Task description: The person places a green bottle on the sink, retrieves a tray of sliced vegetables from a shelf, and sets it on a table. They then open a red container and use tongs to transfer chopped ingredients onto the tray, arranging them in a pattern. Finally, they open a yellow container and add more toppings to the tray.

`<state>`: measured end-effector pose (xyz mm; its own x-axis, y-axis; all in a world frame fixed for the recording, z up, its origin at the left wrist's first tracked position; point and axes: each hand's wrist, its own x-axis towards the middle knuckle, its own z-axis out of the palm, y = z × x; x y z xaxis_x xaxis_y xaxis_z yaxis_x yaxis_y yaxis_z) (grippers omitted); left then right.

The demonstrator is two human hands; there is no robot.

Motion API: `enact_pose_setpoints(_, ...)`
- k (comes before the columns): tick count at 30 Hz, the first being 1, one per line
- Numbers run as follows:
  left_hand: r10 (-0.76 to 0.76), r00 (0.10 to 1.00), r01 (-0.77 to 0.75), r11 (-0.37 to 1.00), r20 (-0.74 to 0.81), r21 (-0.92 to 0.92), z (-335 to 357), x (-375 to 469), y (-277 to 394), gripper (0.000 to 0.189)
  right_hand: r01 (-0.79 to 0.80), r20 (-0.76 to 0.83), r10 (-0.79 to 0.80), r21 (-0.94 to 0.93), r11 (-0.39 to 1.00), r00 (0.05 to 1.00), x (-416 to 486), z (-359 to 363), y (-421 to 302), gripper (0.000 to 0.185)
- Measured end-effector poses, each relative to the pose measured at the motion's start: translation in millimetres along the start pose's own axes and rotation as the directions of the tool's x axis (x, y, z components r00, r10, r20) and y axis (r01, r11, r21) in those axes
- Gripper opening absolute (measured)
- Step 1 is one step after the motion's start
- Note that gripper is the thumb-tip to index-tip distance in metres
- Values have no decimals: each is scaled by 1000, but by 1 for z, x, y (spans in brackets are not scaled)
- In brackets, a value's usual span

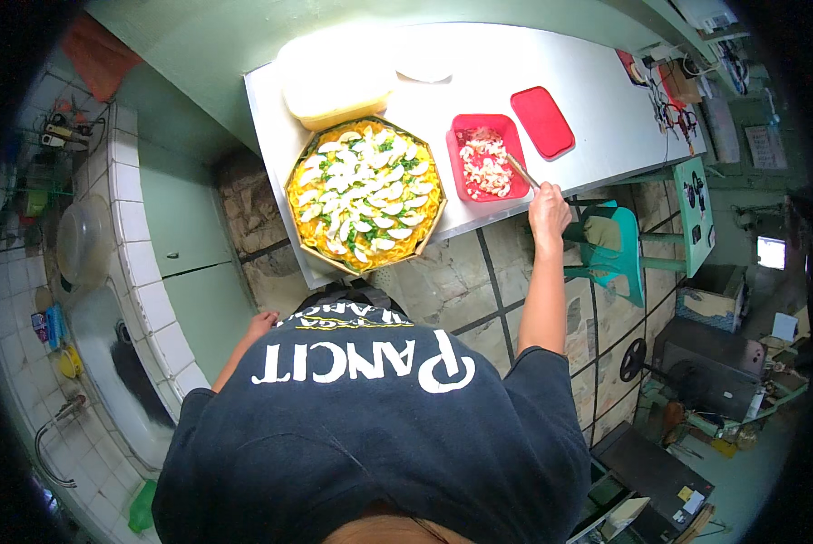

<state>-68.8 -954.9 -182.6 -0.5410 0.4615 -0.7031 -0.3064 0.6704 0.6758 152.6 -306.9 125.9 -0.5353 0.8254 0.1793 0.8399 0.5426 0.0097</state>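
My right hand (pixel 550 212) is closed on the handle of a metal utensil (pixel 522 171), whose far end reaches into a red plastic container (pixel 455 151). Small pale pinkish pieces, which look like shrimp (pixel 486 163), lie in that container. To its left, an octagonal tray (pixel 430 243) holds yellow noodles (pixel 311 234) topped with sliced boiled egg and chopped greens. A red lid (pixel 542 122) lies flat to the right of the container. My left hand (pixel 265 321) hangs low beside my body, short of the table; whether it holds anything is not visible.
On the white table (pixel 583 81), a large pale yellow container (pixel 352 112) stands behind the tray, near a white round thing washed out by glare. Scissors (pixel 685 122) and cables lie at the far right. A teal plastic chair (pixel 624 251) stands right of my arm; a sink (pixel 100 326) is at left.
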Motion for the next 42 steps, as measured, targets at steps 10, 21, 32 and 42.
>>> enact_pose_setpoints(10,-26,998,25,1000,-55,-3,6,-1,-5,36,107,-107,-119,-114,988,987,15,24,-7,8)
enact_pose_setpoints(21,-188,979,194,977,-81,88,28,-39,36,36,342,-87,-405,710,615,910,-112,4,-142,15)
enact_pose_setpoints(32,-133,990,134,991,-57,26,29,-35,6,33,443,-55,-519,603,663,853,-125,14,-154,19)
enact_pose_setpoints(42,95,995,-93,993,-29,68,16,-7,-26,32,20,77,-82,599,800,994,-34,11,-47,29)
